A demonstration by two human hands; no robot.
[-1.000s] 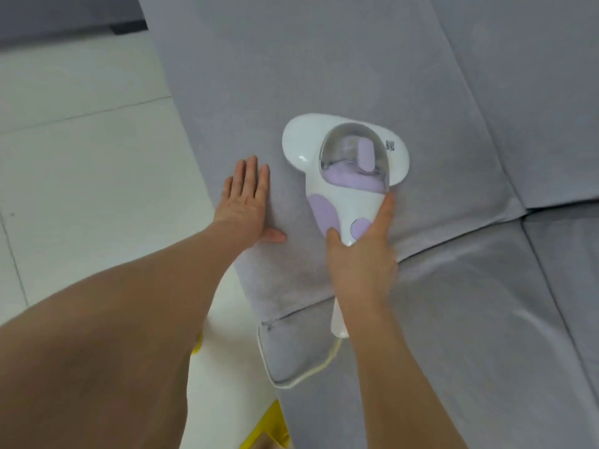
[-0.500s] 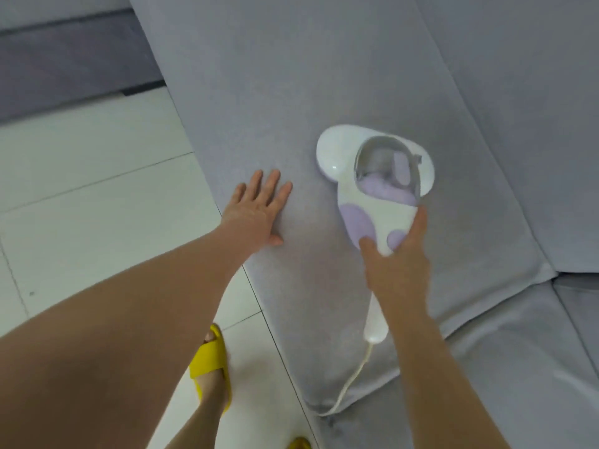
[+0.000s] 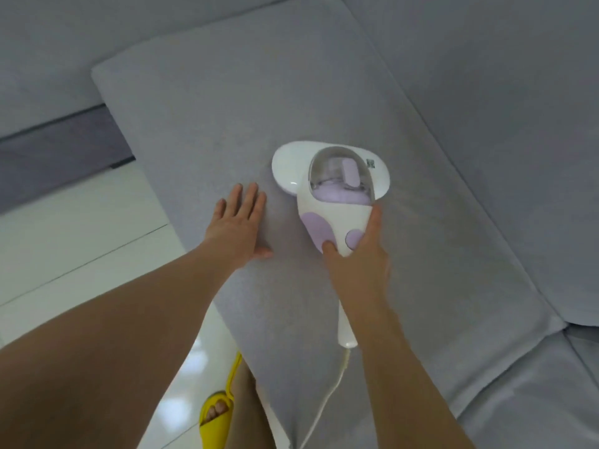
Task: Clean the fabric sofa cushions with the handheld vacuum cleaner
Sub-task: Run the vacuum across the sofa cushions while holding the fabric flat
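Floor tiles (image 3: 81,228) at 9 o'clock, yellow slipper (image 3: 215,416) at 6 — more floor and foot showing than a second ago. Left hand (image 3: 238,226) flat, fingers spread, holding nothing, pressing cushion (image 3: 201,102) just left of vacuum. Vacuum (image 3: 334,189) at centre, head pointing 12 o'clock, flat on fabric, cord (image 3: 324,403) trailing to 6. Right hand (image 3: 359,257) wrapped round handle, thumb on lilac pad. Versus a second ago, head sits further up cushion, seam left behind — stroke likely advancing over fresh fabric, far end still untouched.
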